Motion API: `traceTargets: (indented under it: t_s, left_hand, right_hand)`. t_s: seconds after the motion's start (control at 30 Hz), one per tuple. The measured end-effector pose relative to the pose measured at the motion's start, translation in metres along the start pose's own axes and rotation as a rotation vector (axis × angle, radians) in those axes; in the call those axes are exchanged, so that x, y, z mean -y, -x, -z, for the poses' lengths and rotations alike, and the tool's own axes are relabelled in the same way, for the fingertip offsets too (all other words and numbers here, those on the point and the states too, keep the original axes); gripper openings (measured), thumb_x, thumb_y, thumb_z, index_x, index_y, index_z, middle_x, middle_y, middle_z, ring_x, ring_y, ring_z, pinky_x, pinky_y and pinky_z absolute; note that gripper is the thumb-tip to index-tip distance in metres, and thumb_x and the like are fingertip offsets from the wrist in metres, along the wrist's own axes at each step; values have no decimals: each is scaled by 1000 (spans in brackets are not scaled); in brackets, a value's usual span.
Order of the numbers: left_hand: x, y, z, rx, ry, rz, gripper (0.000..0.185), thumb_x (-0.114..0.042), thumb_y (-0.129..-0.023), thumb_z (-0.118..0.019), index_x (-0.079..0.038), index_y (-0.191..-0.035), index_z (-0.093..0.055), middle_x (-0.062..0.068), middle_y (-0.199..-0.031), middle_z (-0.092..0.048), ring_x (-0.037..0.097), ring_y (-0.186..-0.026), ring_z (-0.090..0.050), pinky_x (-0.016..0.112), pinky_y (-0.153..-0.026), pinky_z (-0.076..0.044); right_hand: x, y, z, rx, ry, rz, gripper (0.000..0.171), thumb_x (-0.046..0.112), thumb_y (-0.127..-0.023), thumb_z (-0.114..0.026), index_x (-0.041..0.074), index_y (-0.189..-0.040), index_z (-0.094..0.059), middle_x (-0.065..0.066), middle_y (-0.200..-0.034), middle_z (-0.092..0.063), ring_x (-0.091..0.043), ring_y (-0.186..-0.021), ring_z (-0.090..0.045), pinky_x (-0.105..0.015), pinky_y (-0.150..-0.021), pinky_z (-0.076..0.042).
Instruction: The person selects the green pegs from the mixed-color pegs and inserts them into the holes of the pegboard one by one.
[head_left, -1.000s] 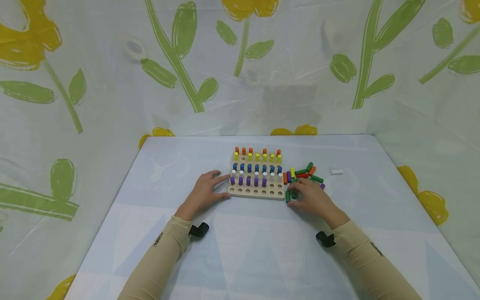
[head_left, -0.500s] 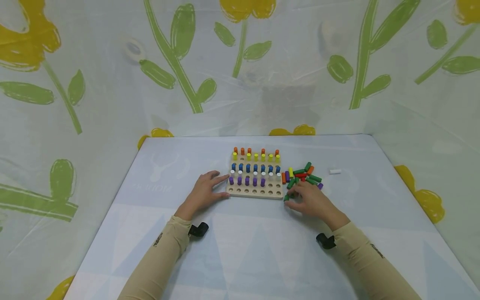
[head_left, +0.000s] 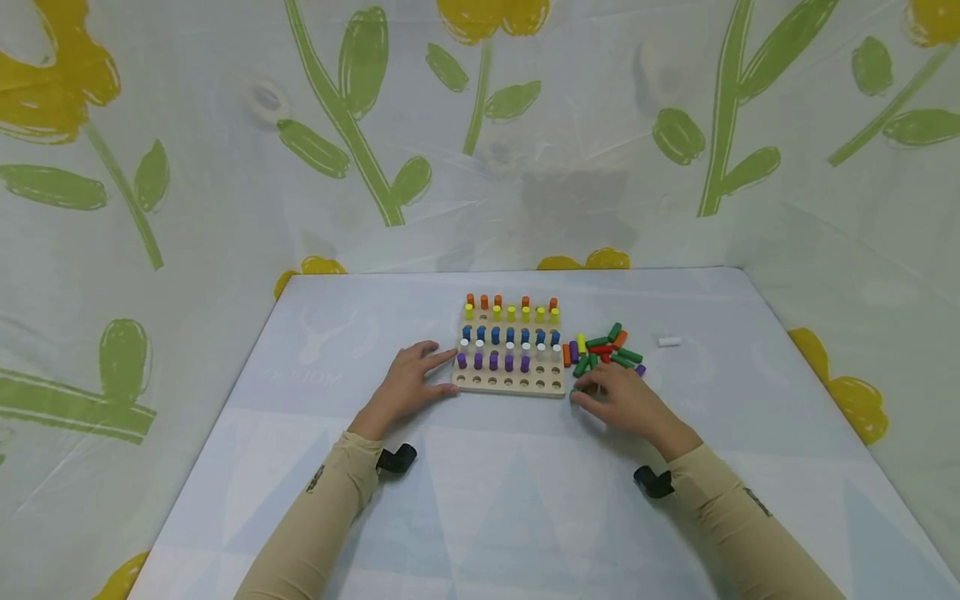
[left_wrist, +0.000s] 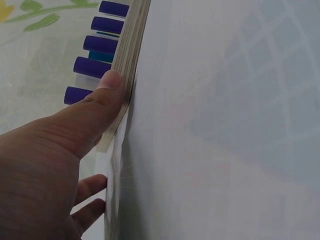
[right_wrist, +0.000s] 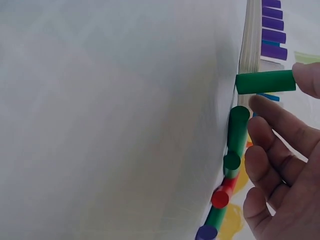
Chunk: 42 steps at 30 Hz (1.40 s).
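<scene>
Our left hand (head_left: 408, 385) lies flat, thumb steadying the wooden peg board (head_left: 510, 379); our right hand (head_left: 622, 396) pinches a green cylindrical peg (right_wrist: 265, 82) beside the loose pile.

Green peg (right_wrist: 265, 82): short cylinder, standing upright on the bench (head_left: 525, 500), pinched between right hand (head_left: 626, 400) thumb and fingers, just beside the near right corner of the pegboard (head_left: 510, 385). Pegboard: pale wood, flat on bench; rows of orange, yellow, blue, white, purple pegs upright; near row of holes bare. Left hand (head_left: 408, 385) thumb presses its left edge.
</scene>
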<state>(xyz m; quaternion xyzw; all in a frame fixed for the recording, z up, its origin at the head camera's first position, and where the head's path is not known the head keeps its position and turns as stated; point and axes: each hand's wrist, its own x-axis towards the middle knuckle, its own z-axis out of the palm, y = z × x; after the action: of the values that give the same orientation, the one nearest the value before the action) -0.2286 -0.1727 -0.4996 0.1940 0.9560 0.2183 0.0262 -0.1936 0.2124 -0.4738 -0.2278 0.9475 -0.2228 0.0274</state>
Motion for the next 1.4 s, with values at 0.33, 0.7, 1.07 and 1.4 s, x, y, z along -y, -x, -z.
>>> traceTargets:
  t_s: [0.33, 0.7, 1.07, 1.4]
  left_hand:
    - [0, -1, -1, -2, 11, 11, 72, -49, -88, -77, -22, -151, -52, 20, -153, -43, 40, -145, -34, 60, -123, -17]
    - [0, 1, 0, -5, 25, 8, 72, -47, -88, -77, -21, -151, -52, 21, -153, -42, 40, -145, -34, 59, -123, -17]
    - [0, -1, -1, -4, 36, 18, 71, -46, -88, -78, -22, -150, -53, 21, -153, -42, 40, -145, -34, 60, -123, -16]
    - [0, -2, -1, 4, 32, 30, 72, -47, -88, -78, -23, -151, -52, 20, -154, -41, 40, -145, -33, 58, -123, -16]
  right_hand:
    - [1, -2, 2, -27, -8, 8, 23, 29, -96, -70, 10, -109, -74, 4, -91, -64, -13, -83, -57, -35, -74, -51]
    - [1, -2, 2, -43, -10, 19, 31, 26, -92, -77, 10, -117, -71, -1, -106, -69, -20, -96, -61, -43, -84, -53]
    - [4, -3, 3, -53, -32, 43, 30, 18, -89, -80, 9, -116, -70, -1, -108, -70, -19, -94, -61, -41, -83, -53]
    - [2, -5, 1, -56, -44, 49, 18, 15, -89, -79, 12, -105, -72, 1, -103, -71, -14, -87, -60, -35, -77, -53]
